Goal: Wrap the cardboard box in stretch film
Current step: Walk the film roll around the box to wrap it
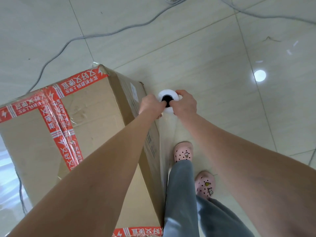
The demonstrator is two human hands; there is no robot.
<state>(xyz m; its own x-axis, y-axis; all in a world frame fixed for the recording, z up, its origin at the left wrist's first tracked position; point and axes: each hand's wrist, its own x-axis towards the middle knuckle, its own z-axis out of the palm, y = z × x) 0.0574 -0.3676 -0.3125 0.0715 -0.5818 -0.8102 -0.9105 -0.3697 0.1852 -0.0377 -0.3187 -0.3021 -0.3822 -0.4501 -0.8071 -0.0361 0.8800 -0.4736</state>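
Red tape with white print (82,83), crossing top of brown cardboard box (95,113), reading "又好又便宜"; small white label (134,92) on box side showing nothing legible.

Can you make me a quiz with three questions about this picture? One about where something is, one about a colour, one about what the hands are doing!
1. Where is the film roll compared with the cardboard box?
A) on top of it
B) inside it
C) beside it, past its right side

2. What colour is the tape on the box?
A) blue
B) red
C) green

3. What are the left hand and right hand doing?
A) both grip the roll
B) both press the box top
C) both hang empty

Answers: 1 C, the roll's round end shows just off the box's right side. 2 B, red strips cross the box top. 3 A, both hands curl round the roll's end.
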